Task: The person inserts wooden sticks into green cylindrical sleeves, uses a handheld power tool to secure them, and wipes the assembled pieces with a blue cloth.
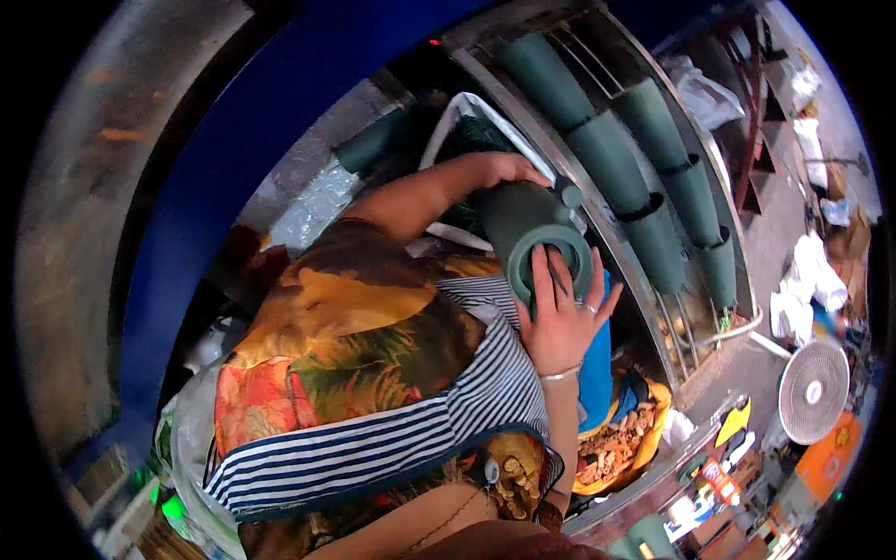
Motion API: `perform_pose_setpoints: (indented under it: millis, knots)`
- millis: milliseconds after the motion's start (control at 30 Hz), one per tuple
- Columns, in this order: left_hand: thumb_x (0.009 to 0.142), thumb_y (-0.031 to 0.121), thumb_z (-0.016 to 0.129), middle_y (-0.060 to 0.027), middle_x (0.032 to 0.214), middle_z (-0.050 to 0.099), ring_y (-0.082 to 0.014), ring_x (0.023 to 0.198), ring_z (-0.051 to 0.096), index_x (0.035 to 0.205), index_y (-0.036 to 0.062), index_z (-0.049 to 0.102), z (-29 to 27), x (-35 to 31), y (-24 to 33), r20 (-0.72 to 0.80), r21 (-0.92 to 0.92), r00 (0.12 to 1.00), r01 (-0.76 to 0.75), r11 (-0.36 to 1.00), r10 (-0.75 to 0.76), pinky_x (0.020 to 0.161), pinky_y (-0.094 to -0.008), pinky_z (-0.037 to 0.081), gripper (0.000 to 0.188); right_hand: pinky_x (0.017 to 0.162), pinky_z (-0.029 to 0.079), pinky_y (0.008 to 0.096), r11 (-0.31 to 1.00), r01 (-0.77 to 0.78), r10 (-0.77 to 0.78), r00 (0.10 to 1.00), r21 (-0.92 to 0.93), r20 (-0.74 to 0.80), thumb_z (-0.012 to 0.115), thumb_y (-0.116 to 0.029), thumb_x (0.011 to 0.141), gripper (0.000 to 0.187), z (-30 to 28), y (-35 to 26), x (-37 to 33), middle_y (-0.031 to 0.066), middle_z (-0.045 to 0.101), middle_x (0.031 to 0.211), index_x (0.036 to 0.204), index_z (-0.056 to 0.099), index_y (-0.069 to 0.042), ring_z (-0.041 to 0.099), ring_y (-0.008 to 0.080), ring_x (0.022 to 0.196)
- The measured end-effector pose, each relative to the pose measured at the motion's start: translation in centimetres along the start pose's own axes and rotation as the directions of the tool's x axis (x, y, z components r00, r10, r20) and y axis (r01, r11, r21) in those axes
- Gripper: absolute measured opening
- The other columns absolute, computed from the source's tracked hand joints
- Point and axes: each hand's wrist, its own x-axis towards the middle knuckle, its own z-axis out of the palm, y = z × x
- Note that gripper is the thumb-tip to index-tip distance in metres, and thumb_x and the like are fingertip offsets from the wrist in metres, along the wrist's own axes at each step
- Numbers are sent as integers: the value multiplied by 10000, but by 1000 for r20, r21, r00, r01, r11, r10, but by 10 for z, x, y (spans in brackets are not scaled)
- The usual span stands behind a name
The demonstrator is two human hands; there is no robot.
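- A big blue band [219,177] curves down the left side, between 9 and 10 o'clock from the tube in hand.
- A shiny silver sheet [313,205] lies at 9 o'clock.
- A blue-and-white striped cloth [345,457] goes across the person's flowery clothes [336,308], at 7 o'clock.
- The left hand [513,168] touches the tube near 12 o'clock, by a small round green stub [569,195]. Its fingertips are hidden, so I cannot tell how hard it holds.
- The green tube [516,217] is in the middle, tilted, its round mouth facing 5 o'clock.
- The right hand [562,329] is at that mouth, fingers spread wide and not clenched. Some reach over the hole.
- More green tubes [611,159] sit in two rows on a metal rack [637,301], around 2 o'clock.
- A yellow sack [659,420] with brown bits [621,443] is at 5 o'clock.
- A round fan [814,392] stands far off at 4 o'clock.
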Motion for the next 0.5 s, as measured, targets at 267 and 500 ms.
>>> perform_pose_setpoints:
  millis: [267, 500]
  knots:
    - [877, 302, 678, -85, 1007, 714, -211, 865, 677, 1082, 54, 699, -39, -21, -1, 22, -48, 993, -117, 992, 118, 816, -356, 535, 322, 1084, 169, 669, 998, 35, -36, 999, 43, 17, 795, -294, 642, 607, 11, -17, 28, 13, 542, 1285, 1194, 585, -154, 327, 410, 1342]
    - [826, 330, 737, -78, 999, 711, -225, 891, 666, 1045, 77, 725, -28, -1, -29, -164, -197, 974, -190, 962, 159, 836, -380, 522, 335, 1100, 141, 671, 983, 112, -92, 987, -143, 135, 732, -196, 636, 620, 6, -11, 25, 13, 554, 1272, 1234, 569, -172, 319, 444, 1337]
